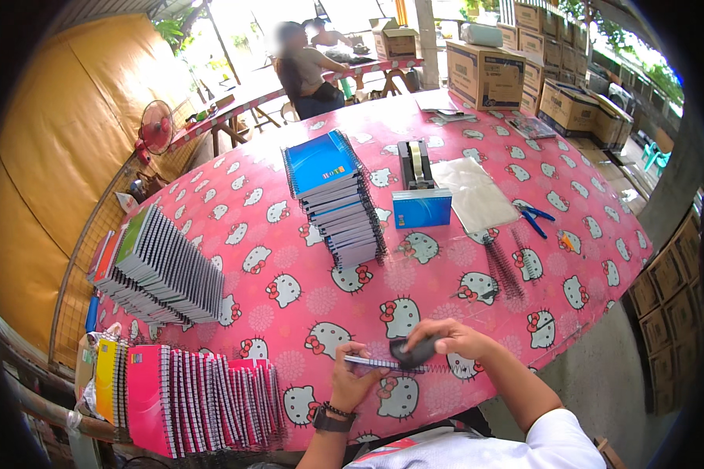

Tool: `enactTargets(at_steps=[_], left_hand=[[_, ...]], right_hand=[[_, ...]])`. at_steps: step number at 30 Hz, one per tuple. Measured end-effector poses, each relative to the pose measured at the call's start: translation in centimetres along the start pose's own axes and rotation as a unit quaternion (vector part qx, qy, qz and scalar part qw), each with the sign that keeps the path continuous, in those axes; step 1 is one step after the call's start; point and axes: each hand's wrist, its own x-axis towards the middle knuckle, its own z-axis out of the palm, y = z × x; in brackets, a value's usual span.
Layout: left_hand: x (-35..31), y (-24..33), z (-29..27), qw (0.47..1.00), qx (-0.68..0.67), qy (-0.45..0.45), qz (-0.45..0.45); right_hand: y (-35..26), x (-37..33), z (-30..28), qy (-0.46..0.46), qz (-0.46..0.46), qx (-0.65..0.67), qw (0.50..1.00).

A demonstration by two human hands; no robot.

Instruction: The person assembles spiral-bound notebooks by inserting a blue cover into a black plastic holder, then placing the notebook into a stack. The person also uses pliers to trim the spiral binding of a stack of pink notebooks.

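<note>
My left hand (353, 383), with a dark watch and beaded bracelet at the wrist, grips a small notebook (374, 363) edge-on above the table near me. From the notebook's right end a thin dark spiral wire (450, 370) sticks out. Fingers of my right hand (455, 339) are wrapped over a rounded black object (416, 354), shaped much like a computer mouse. It rests against the notebook's spine edge; its underside is hidden. Beyond my hands lie loose spiral wires (502, 270) and blue-handled pliers (535, 220).
Stacks of spiral notebooks stand left: blue (321, 162), green (172, 262), pink (150, 399) and yellow (105, 379). A tape dispenser (416, 168), small blue notebooks (422, 209) and a pale sheet (477, 191) lie ahead. Cartons (485, 74) are at the back; two people sit beyond.
</note>
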Motion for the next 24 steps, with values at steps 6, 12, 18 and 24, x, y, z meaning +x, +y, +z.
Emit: enactTargets(at_steps=[6, 12, 18, 24], left_hand=[[0.3, 0.3, 0.1, 0.999, -0.017, -0.022, 0.035], [0.4, 0.6, 0.0, 0.999, -0.028, -0.033, 0.008], [0.5, 0.1, 0.0, 0.998, -0.052, -0.043, 0.007], [1.3, 2.5, 0.4, 0.999, 0.040, -0.032, -0.017]], right_hand=[[-0.5, 1.2, -0.1, -0.020, 0.052, -0.130, 0.990], [-1.2, 2.2, -0.3, 0.000, 0.091, -0.233, 0.968], [-0.1, 2.4, 0.5, 0.011, 0.077, -0.343, 0.936], [-1.9, 0.9, -0.8, 0.239, -0.024, -0.641, 0.729]])
